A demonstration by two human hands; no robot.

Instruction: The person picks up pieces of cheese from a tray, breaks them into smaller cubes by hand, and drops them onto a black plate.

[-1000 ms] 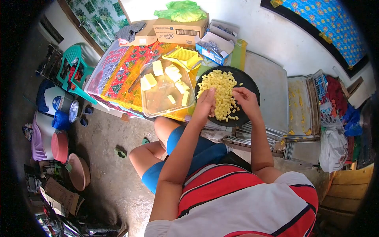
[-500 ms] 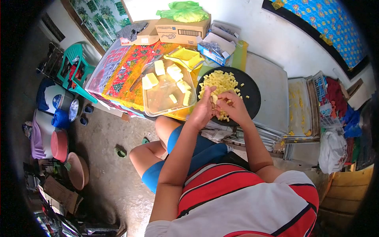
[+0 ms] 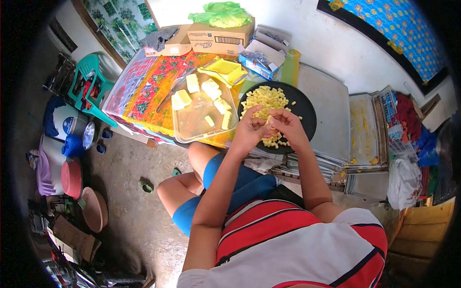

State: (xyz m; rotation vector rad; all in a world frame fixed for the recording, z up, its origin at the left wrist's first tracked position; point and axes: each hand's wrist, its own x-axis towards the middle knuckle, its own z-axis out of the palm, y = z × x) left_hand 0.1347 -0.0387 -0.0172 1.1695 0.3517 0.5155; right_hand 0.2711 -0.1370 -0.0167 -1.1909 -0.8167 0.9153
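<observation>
Over the round black tray [image 3: 307, 126] my left hand [image 3: 250, 133] and my right hand [image 3: 289, 127] meet, fingertips close together. Both sets of fingers are closed round a small pale yellow piece [image 3: 271, 121], partly hidden by them. Beneath and beyond them lies a heap of small yellow pieces [image 3: 266, 98] on the tray. Left of my hands, a clear plastic tray [image 3: 189, 128] holds several larger pale yellow blocks [image 3: 181, 100]. A knife [image 3: 164, 102] rests by its left edge.
A yellow slotted tray [image 3: 225, 69] lies behind the clear one. Cardboard boxes [image 3: 218, 38] and a blue-white box [image 3: 259, 60] stand along the wall. Stacked flat trays [image 3: 326, 110] are at the right. A green chair [image 3: 91, 86] stands left of the table.
My left hand has turned, its fingers now bent in towards the piece. My right hand has shifted slightly right and up, still close to the left.
</observation>
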